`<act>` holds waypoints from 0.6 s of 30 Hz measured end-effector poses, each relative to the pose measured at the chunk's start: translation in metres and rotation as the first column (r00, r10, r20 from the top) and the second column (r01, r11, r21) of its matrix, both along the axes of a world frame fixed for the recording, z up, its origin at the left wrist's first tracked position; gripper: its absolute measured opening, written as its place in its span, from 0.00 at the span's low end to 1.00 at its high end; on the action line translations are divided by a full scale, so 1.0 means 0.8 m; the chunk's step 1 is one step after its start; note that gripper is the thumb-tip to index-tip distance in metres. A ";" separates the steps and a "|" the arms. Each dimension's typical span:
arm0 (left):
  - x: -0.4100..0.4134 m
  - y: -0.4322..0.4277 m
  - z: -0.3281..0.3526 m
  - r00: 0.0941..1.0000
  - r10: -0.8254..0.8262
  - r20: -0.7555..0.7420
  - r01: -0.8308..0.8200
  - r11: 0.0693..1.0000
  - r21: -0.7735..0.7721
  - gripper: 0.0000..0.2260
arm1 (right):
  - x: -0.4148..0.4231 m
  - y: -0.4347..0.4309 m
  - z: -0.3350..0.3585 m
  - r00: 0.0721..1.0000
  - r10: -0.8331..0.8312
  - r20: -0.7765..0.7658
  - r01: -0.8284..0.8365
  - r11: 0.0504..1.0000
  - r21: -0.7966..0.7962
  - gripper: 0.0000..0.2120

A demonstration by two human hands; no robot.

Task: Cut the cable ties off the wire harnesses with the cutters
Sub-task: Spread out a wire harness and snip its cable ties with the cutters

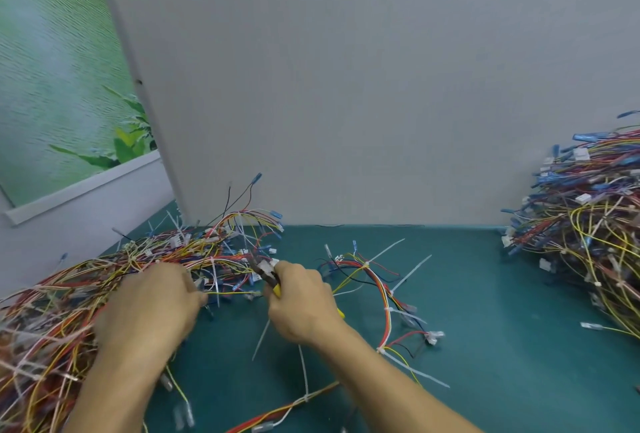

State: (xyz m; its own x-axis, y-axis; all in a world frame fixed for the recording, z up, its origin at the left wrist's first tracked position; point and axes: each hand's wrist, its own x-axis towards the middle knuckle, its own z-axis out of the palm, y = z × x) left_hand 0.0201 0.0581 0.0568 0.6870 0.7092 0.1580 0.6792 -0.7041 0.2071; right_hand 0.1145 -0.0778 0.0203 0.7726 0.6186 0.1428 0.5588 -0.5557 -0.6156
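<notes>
A big tangle of coloured wire harnesses (pixel 69 294) with white cable ties covers the left of the green table. My left hand (pixel 152 308) lies on this pile, its fingers curled down into the wires. My right hand (pixel 301 304) grips the yellow-handled cutters (pixel 266 275), whose dark jaws point up and left at the pile's edge. Whether the jaws are round a tie is too small to tell. A single harness (pixel 377 280) with long white ties lies just right of my right hand.
A second large heap of harnesses (pixel 595 231) fills the right side. A grey partition (pixel 346 86) stands along the back of the green table (pixel 485 346). Loose white ties (pixel 261 339) and another harness (pixel 277 412) lie near the front edge.
</notes>
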 end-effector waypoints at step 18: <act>-0.007 0.043 0.001 0.991 -0.113 -0.076 0.101 0.983 -0.151 0.04 | 0.001 -0.006 -0.006 0.998 -0.013 -0.067 0.014 1.000 0.009 0.05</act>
State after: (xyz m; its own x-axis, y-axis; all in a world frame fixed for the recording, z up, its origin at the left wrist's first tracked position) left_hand 0.0145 0.0925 0.0577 0.7666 0.6421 -0.0035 0.6209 -0.7399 0.2588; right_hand 0.1151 -0.0824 0.0152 0.7888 0.6071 0.0963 0.5086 -0.5566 -0.6569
